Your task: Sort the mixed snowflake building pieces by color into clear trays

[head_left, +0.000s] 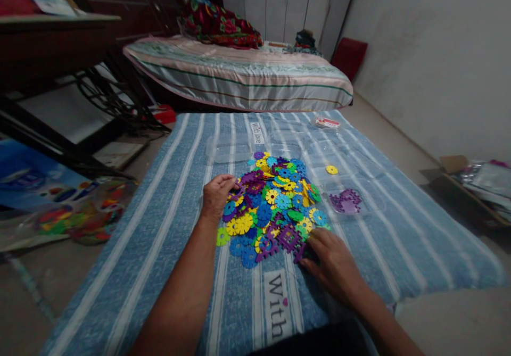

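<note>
A heap of flat notched plastic pieces [263, 212] in blue, yellow, green and purple lies on the striped cloth. At its left edge my left hand [216, 195] is closed, its fingertips pinched against a purple piece [236, 188]. Low on the right side, my right hand [333, 260] has thumb and fingers closed around the edge of a purple square piece [298, 251]. Part of that grip is hidden by the fingers. Right of the heap, a clear plastic container [369, 207] holds several purple pieces [346, 201].
Clear containers stand behind the heap, one at left [229, 149], one at centre [289, 148]. A yellow piece [331, 170] sits in another at right. A small labelled pack [327, 123] lies at the far edge. Beyond is a bed [247, 76]; a sewing-machine table [59, 23] stands left.
</note>
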A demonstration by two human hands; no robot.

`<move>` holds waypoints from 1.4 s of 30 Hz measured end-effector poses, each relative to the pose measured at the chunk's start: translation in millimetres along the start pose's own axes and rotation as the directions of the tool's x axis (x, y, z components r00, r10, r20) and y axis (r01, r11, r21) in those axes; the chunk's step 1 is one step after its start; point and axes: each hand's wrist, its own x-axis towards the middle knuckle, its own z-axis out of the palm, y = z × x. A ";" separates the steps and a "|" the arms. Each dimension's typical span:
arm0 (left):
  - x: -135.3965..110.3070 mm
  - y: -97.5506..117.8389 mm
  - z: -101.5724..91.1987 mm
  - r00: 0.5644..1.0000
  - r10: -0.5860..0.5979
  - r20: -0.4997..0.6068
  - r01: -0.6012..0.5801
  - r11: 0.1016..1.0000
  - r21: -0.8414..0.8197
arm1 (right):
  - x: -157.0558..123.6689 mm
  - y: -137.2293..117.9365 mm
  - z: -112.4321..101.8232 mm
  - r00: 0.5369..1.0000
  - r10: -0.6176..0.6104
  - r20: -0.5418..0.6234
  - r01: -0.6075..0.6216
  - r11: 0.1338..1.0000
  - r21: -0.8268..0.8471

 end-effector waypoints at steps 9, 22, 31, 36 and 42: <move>-1.5 2.9 0.9 1.000 0.002 -0.004 -0.002 1.000 0.004 | 2.0 2.5 -6.3 1.000 0.017 -0.016 -0.014 0.982 0.189; -5.2 5.5 1.5 1.000 -0.015 -0.002 0.015 1.000 0.006 | 39.9 40.2 -57.9 0.819 0.026 -0.573 -0.084 0.994 -0.075; -4.5 5.0 0.7 1.000 -0.014 0.013 0.014 1.000 0.011 | 42.3 26.5 -27.2 0.861 -0.015 -0.508 0.002 1.000 -0.027; -4.9 5.3 0.8 1.000 -0.013 0.012 0.013 1.000 0.002 | 35.9 -0.7 7.8 0.957 -0.065 -0.283 0.061 0.998 -0.024; -6.3 7.8 1.6 1.000 -0.012 0.009 0.012 1.000 -0.010 | 30.7 -9.4 24.8 0.985 -0.006 -0.173 -0.002 0.999 -0.043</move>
